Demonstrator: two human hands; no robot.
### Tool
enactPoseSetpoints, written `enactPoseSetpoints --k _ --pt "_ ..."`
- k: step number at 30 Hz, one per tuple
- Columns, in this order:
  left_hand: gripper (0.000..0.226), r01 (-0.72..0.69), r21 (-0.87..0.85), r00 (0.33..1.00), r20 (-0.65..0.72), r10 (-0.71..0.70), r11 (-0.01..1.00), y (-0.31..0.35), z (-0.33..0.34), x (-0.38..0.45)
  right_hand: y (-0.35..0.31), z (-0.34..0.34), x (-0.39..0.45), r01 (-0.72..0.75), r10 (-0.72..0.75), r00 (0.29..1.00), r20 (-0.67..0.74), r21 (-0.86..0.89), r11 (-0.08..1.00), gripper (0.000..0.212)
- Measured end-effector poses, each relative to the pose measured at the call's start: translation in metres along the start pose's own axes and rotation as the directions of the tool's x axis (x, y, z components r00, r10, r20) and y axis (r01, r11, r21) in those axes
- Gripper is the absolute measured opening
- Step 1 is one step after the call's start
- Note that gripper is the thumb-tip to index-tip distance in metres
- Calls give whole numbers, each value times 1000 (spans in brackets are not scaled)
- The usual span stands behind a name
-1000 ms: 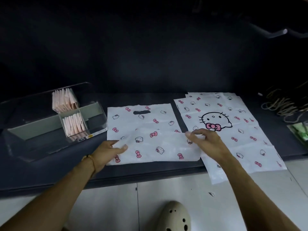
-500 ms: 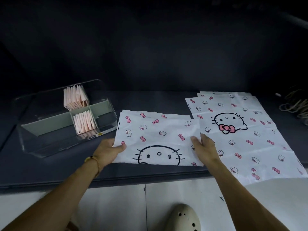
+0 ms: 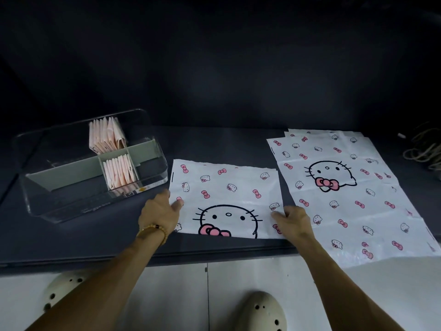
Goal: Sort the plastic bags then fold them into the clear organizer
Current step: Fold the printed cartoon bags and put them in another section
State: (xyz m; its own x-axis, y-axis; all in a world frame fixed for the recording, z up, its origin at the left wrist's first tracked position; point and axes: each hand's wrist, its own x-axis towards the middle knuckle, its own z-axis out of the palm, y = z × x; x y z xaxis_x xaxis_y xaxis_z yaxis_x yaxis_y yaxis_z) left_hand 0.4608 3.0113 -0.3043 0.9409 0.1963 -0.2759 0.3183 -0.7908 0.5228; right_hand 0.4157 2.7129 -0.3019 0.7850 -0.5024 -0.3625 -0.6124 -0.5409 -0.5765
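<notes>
A white cartoon-cat plastic bag [image 3: 224,194], folded in half, lies flat on the dark table [image 3: 214,142] in front of me. My left hand [image 3: 160,212] rests on its left edge, thumb on the plastic. My right hand [image 3: 294,220] holds down its lower right corner with fingers bent. To the right lies a stack of unfolded bags [image 3: 346,187] of the same print, hanging over the table's front edge. At the left stands the clear organizer [image 3: 152,185] with folded pink bags [image 3: 107,134] in two compartments.
A grey divider [image 3: 66,173] runs across the organizer; its left part holds nothing. Coiled cords [image 3: 424,149] lie at the far right. Below the table edge are a white floor and my two cream clogs [image 3: 260,311].
The bag's near half was folded over onto its far half, so the big cat face now shows on top. Both hands moved back to its near side edges.
</notes>
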Motion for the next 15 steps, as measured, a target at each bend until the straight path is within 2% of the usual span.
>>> enactPoseSetpoints --k 2,4,5,7,9,12,15 --pt "34 -64 80 981 -179 77 995 4 -2 -8 0 0 1 18 -18 1000 -10 -14 1000 35" --pt "35 -259 258 905 -271 327 931 6 1 -15 -2 0 1 27 -27 999 -16 -42 999 37" --pt "37 -384 334 843 -254 475 861 8 5 -17 -2 0 1 36 -37 999 -21 -55 998 38" --pt "41 -605 386 727 -87 681 696 15 14 -20 -3 1 1 56 -58 998 -24 -82 995 39" --pt "50 -730 371 648 109 754 574 25 26 -19 -3 1 1 64 -65 998 -16 -83 995 39" --pt "57 -778 377 615 300 729 502 42 45 -4 -5 2 3 47 -47 999 4 -90 995 37" --pt "64 -773 407 629 386 675 487 51 56 19 -6 3 6 10 -10 1000 4 -69 998 38"
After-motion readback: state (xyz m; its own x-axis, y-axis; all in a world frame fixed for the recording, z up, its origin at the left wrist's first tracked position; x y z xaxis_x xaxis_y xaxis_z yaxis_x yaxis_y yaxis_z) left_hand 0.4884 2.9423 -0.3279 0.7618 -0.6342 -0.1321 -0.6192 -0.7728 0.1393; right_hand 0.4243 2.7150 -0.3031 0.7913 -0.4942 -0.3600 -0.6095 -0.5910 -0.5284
